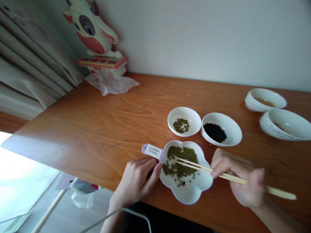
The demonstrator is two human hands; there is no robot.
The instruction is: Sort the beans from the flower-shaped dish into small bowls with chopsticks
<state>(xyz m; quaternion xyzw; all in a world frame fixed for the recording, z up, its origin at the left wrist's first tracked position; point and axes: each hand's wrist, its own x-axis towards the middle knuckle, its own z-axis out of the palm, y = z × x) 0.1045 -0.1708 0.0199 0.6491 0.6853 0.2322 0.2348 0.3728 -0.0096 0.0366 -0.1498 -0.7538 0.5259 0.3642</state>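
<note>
A white flower-shaped dish (191, 191) with a labelled handle holds a heap of green beans (181, 161) near the table's front edge. My left hand (137, 179) rests against the dish's left rim by the handle, fingers curled on it. My right hand (243, 178) is closed on a pair of wooden chopsticks (206, 168). Their tips lie in the green beans. Behind the dish stand a small white bowl with a few green beans (184, 121) and a white bowl with black beans (221, 128).
Two more white bowls (265, 99) (285, 124) sit at the far right of the wooden table (97, 123). A cow-shaped toy (97, 35) and a crumpled plastic bag (110, 82) stand at the back left by the wall. Curtains hang left.
</note>
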